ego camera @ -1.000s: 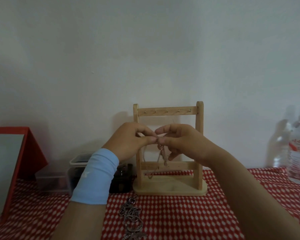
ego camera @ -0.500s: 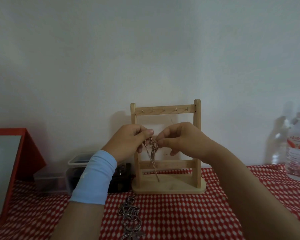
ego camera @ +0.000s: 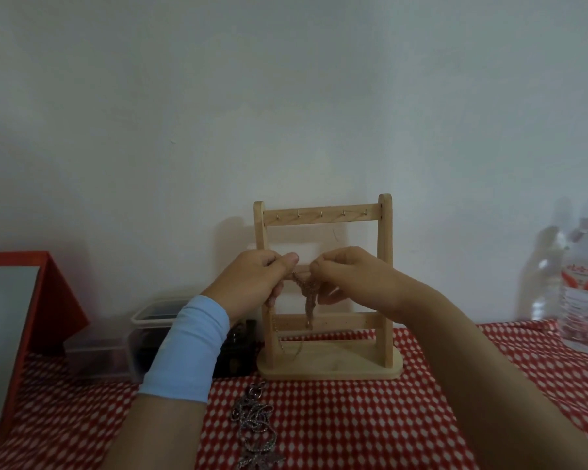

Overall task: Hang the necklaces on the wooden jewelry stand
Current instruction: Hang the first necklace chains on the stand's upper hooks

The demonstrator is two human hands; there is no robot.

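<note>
We see a thin chain (ego camera: 308,293) held up in front of the stand (ego camera: 385,232), about halfway up it. The left hand (ego camera: 257,283) pinches one part of the chain with thumb and curled fingers. The right hand (ego camera: 350,278) pinches another part the same way. The two hands are close but do not touch, and the chain runs between them. A bunched bit hangs down from the middle, in front of the stand's low bar. One loose strand drops from under the left hand toward the stand's base.

The stand is plain wood with two posts, a flat base and a top bar. Small hooks (ego camera: 321,214) sit in a row on the top bar, and none of them has a chain on it yet.

A second chain (ego camera: 255,425) lies in a heap on the cloth (ego camera: 353,418), in front of the stand. The cloth is red with white dots and covers the table under the stand.

The left wrist wears a light blue band (ego camera: 187,351). Left of the stand sit a dark box (ego camera: 238,347), then a clear box (ego camera: 150,320), then a red board (ego camera: 58,300) that leans. Far to the right of the stand is a water bottle (ego camera: 584,300). Right behind the stand is a bare white wall (ego camera: 286,96).
</note>
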